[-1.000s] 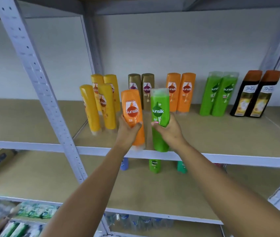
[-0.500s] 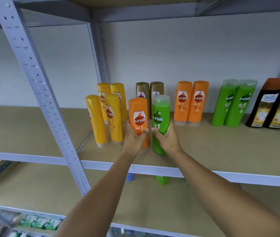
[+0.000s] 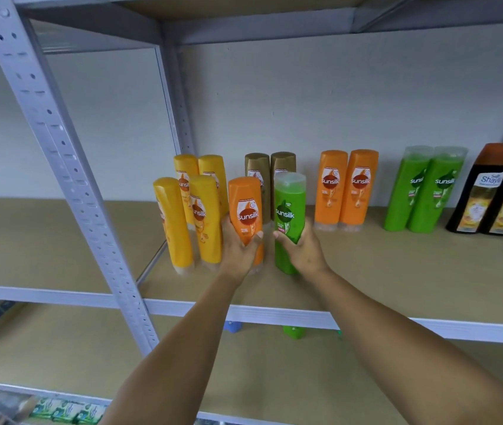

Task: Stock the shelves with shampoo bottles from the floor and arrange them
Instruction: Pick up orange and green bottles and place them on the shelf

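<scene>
Two bottles upright: your left hand (image 3: 239, 250) grips the orange bottle (image 3: 245, 210), your right hand (image 3: 301, 250) grips the green bottle (image 3: 289, 210). Matching orange pair (image 3: 347, 187) stands at 2 o'clock, green pair (image 3: 425, 188) farther right; right hand nearer.

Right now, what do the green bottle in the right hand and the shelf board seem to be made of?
The green bottle looks like glossy, slightly translucent plastic: its clear cap end lets light through. The shelf board looks like matte brown fibreboard or hardboard, flat and without visible grain; the exact type is uncertain.
</scene>
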The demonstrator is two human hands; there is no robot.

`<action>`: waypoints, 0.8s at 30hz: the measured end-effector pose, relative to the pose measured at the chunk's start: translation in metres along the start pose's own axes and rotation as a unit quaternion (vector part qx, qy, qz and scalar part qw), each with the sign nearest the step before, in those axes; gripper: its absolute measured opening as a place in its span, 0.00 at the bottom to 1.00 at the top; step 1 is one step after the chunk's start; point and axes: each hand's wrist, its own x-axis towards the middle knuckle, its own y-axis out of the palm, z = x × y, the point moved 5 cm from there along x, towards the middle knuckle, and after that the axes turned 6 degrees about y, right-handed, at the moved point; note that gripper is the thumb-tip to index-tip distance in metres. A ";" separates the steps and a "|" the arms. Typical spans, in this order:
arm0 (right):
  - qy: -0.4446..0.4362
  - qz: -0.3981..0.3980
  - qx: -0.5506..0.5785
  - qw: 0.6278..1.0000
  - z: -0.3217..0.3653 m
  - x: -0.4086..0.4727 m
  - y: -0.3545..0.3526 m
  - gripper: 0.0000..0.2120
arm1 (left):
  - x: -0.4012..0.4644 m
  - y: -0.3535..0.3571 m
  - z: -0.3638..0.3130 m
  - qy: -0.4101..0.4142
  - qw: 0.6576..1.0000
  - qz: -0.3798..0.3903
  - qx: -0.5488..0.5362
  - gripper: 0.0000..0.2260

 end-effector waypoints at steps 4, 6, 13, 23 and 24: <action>0.009 0.004 0.002 1.000 -0.002 0.004 0.002 0.26 | 0.002 0.000 0.001 0.006 1.000 0.000 -0.008 0.35; 0.012 0.007 0.004 1.000 -0.001 0.004 0.003 0.27 | 0.003 0.000 0.002 0.006 1.000 0.005 -0.007 0.35; 0.022 0.018 0.006 1.000 0.005 0.003 0.003 0.26 | -0.001 0.001 0.008 -0.006 1.000 0.026 -0.001 0.34; 0.059 0.039 -0.013 0.997 0.006 0.008 0.003 0.27 | 0.011 0.006 0.016 -0.009 0.999 0.047 0.004 0.32; 0.062 0.040 -0.014 0.997 0.006 0.008 0.003 0.27 | 0.011 0.006 0.017 -0.010 0.999 0.046 0.003 0.32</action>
